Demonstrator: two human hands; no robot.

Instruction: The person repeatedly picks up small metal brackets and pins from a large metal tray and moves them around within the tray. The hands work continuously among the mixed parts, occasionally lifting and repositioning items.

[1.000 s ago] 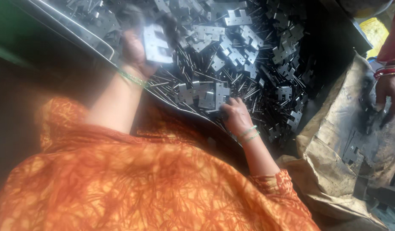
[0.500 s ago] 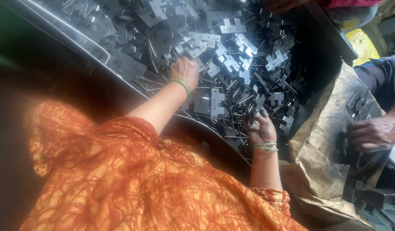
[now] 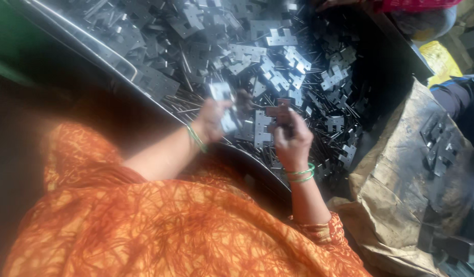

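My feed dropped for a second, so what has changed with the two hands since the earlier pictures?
Both hands have drawn back from the pile toward the body and come together. The left hand now holds a flat metal plate; the right hand has come off the pile and pinches a small piece in its fingers, blurred. The heap of notched plates and pins and the brown sack stay as they were.

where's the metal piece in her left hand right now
In the head view, the flat metal piece sits left of centre, gripped in the left hand above the pile of hinge plates, beside the right hand.
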